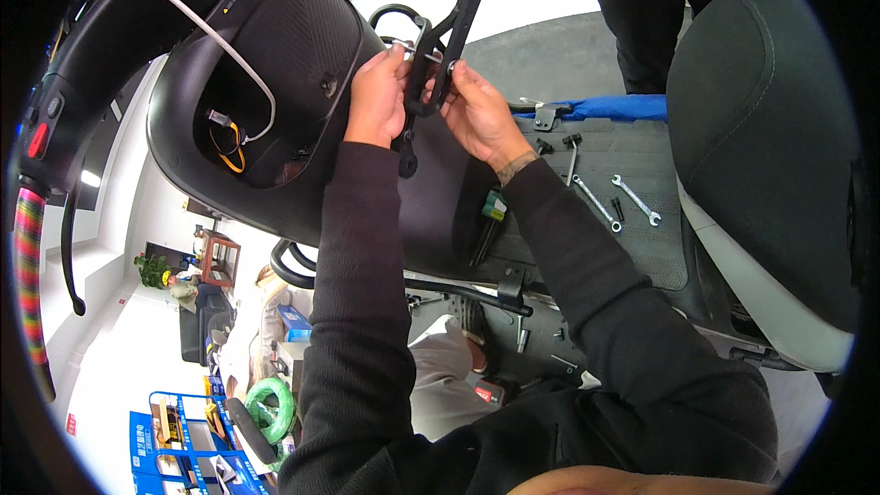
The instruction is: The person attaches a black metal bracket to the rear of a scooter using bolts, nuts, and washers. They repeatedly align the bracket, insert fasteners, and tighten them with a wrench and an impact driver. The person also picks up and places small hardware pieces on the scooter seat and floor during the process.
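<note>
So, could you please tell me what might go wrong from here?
The black bracket, held between the left hand and right hand, might slip if either grip loosens; I can't tell whether anything else supports it. The two silver wrenches lie loose on the footboard and could slide off if knocked. The white cable hangs into the front compartment and might get snagged.
</note>
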Tool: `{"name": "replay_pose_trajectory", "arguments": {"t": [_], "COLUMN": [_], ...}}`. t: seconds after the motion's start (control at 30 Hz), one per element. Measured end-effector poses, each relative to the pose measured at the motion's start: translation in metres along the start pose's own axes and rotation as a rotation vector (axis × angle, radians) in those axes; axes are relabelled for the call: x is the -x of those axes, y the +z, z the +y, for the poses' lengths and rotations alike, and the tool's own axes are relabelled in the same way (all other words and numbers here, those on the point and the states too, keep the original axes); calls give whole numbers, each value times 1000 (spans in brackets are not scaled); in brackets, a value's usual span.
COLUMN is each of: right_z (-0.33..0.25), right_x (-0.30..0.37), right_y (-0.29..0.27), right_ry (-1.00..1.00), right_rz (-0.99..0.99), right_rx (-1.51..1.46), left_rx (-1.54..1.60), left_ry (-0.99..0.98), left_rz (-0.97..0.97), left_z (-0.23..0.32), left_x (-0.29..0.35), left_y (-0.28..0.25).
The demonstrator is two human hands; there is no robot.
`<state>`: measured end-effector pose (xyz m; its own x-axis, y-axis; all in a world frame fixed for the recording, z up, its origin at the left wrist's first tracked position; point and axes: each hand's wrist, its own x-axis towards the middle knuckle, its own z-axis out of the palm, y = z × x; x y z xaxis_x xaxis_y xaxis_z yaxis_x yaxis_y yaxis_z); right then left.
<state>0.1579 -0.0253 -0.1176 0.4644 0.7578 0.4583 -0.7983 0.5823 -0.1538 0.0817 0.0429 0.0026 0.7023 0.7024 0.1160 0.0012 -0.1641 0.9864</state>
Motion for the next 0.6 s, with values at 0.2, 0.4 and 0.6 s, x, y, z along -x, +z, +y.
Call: {"name": "replay_pose_trajectory", "arguments": {"t": [0.2, 0.4, 0.6], "right_z": [3, 4, 5], "right_x": [-1, -1, 0], "right_y": [2, 7, 13], "right_ry": [-9, -20, -8], "right_rz": [-34, -37, -55], "right_rx": [25, 23, 62], "left_rx": [153, 153, 178], "left_ry": [16, 134, 65], "left_rz": [174, 81, 84], "left_z": [-2, -10, -5], "left_x": [1, 11, 16], "left_y": [5, -6, -11]}}
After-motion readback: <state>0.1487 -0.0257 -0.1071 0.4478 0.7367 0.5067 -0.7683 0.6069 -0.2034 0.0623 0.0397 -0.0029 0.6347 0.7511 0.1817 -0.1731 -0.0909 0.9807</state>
